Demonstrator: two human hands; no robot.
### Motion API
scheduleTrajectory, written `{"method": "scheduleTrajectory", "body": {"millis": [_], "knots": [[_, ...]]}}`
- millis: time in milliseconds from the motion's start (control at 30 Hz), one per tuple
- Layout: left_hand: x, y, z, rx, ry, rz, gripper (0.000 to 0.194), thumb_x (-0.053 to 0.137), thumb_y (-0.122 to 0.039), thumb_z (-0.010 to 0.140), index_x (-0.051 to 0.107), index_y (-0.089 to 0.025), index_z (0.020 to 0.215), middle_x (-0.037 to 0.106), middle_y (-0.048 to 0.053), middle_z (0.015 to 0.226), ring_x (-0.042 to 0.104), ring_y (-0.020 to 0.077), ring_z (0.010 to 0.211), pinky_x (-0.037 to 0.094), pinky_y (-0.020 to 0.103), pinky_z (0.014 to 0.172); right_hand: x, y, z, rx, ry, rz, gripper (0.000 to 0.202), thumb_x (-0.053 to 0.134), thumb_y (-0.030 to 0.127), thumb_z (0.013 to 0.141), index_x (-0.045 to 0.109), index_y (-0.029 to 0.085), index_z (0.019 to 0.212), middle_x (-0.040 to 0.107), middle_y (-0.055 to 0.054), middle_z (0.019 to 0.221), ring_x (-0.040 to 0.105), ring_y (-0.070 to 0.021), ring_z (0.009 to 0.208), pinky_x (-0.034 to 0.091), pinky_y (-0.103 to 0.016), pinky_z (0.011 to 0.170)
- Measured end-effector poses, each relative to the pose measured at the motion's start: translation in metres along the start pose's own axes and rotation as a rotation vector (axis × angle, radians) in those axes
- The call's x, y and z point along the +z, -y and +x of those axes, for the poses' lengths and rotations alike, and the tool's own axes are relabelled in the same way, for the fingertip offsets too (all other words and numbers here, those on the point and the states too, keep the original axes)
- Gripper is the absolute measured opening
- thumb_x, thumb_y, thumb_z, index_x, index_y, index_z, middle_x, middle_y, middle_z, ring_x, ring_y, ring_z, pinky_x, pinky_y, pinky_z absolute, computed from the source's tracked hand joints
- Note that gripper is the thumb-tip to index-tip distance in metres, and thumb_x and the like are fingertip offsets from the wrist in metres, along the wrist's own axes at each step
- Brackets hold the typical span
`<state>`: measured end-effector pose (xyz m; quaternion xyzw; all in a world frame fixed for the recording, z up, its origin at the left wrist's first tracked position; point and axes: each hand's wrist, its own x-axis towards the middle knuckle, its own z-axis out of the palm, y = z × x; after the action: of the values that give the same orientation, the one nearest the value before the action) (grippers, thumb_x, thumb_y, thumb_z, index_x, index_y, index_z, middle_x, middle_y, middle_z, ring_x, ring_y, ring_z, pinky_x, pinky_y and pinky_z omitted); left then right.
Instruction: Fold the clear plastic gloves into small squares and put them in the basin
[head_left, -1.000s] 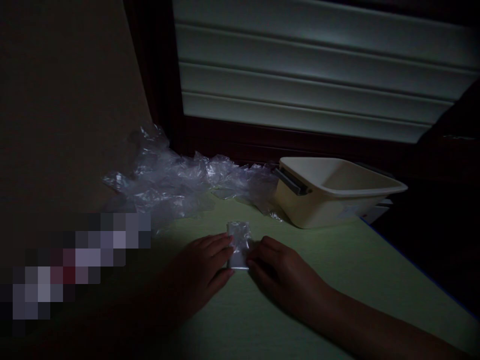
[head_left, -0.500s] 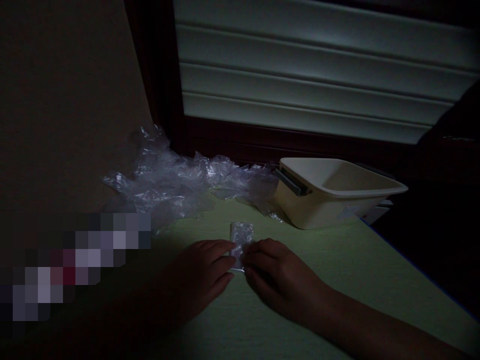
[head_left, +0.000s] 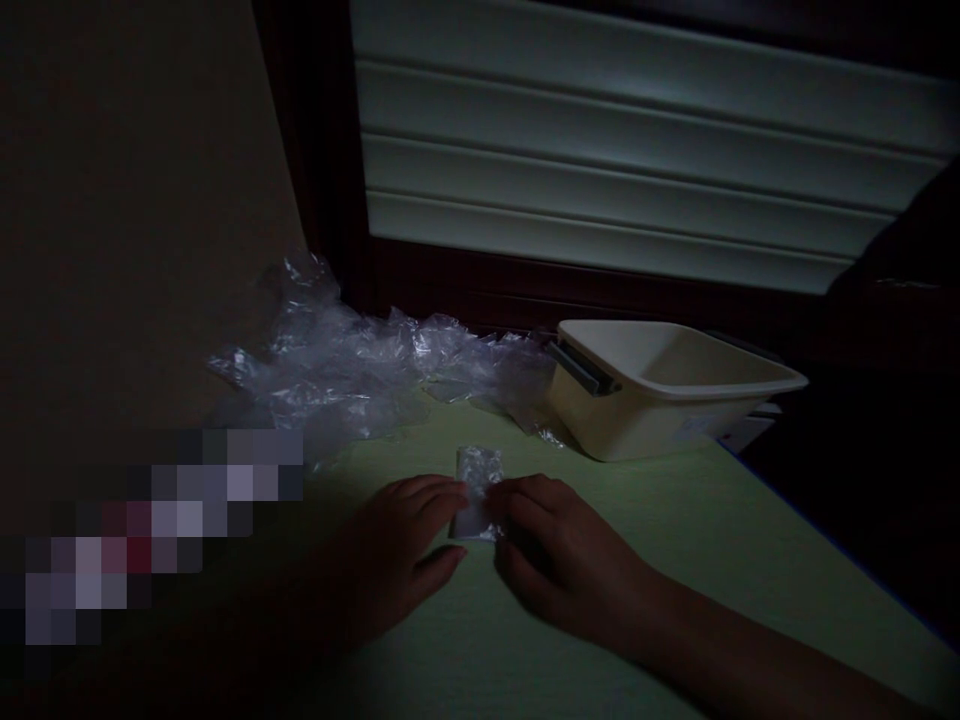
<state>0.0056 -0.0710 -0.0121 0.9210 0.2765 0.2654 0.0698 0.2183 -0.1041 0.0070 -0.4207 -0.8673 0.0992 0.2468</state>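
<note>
A small clear plastic packet [head_left: 478, 510] lies flat on the green table [head_left: 600, 640], between my hands. My left hand [head_left: 412, 540] rests at its left edge, fingertips touching the film, with the thumb spread apart below. From the right, my right hand [head_left: 551, 545] has bent fingers on the packet's right edge; the fingers are close together, and whether they pinch the film is hard to see in the dim light.
Crumpled clear plastic bags [head_left: 337, 360] are heaped along the back left. A cream bin [head_left: 637, 420] with dark handles stands at the back right, near the table's blue edge. A slatted panel [head_left: 600, 150] rises behind. The lower left is pixelated.
My left thumb has moved away from the fingers, lower down. More of the packet's lower part shows, and the packet sits slightly further left in view.
</note>
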Motion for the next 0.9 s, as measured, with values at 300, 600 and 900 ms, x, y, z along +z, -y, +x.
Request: {"method": "scheduleTrajectory", "body": {"millis": [300, 600, 900], "knots": [[-0.0055, 0.0, 0.005, -0.07, -0.003, -0.119, 0.028, 0.062, -0.006, 0.075, 0.056, -0.018, 0.101, 0.063, 0.005, 0.103, 0.058, 0.0209, 0.096, 0.048, 0.033, 0.085, -0.0037, 0.0028, 0.0019, 0.05, -0.021, 0.163, 0.022, 0.04, 0.019, 0.092, 0.062, 0.015, 0.089, 0.065, -0.009, 0.081, 0.058, -0.0199, 0.075, 0.044, -0.033, 0.071], [-0.0093, 0.0012, 0.0082, -0.149, 0.016, -0.193, 0.018, 0.046, -0.009, 0.081, 0.061, -0.018, 0.086, 0.065, 0.003, 0.085, 0.061, 0.0178, 0.081, 0.047, 0.029, 0.073, -0.0017, 0.0063, 0.0012, 0.117, -0.058, 0.365, 0.021, 0.057, 0.029, 0.085, 0.064, 0.016, 0.101, 0.068, -0.008, 0.091, 0.062, -0.0207, 0.082, 0.046, -0.032, 0.074], [-0.0059, 0.0002, 0.0084, -0.35, -0.059, -0.302, 0.015, 0.047, -0.024, 0.08, 0.06, -0.021, 0.088, 0.067, 0.001, 0.085, 0.064, 0.0175, 0.081, 0.046, 0.028, 0.074, 0.0042, 0.0055, 0.0034, 0.23, -0.035, 0.459, 0.017, 0.051, 0.02, 0.087, 0.065, 0.016, 0.096, 0.067, -0.005, 0.079, 0.057, -0.0145, 0.065, 0.041, -0.025, 0.059]]}}
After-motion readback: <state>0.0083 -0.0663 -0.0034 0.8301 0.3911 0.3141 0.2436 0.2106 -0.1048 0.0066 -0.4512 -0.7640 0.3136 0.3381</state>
